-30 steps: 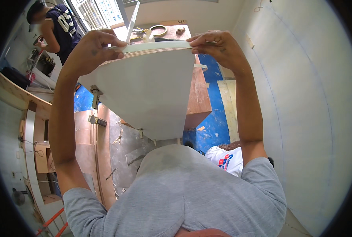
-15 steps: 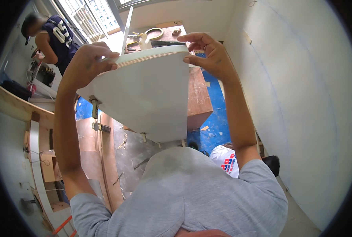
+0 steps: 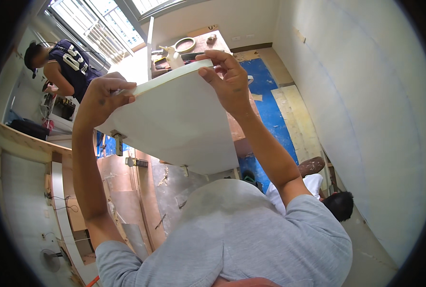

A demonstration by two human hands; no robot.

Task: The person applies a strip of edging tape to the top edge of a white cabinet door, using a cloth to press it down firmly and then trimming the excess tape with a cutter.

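Note:
A white panel stands on end in front of me, with metal hinges on its face. Along its top edge runs a pale edge strip, a thin brown line showing just under it. At the left end of that edge my left hand is closed, thumb against the face side and fingers over the strip. My right hand pinches the strip at the right corner, between thumb and bent fingers. Just behind the edge are a squeeze bottle and a tape roll, both on a wooden work surface.
A person in a dark sleeveless shirt stands at the far left. Low at my right is another person, with dark hair and white clothing. Blue sheeting covers floor beside the right wall. Wooden shelving lines the left.
My right hand has closed from a spread pose onto the strip at the corner. The layered plywood edge that showed earlier is now mostly covered. My view has shifted somewhat.

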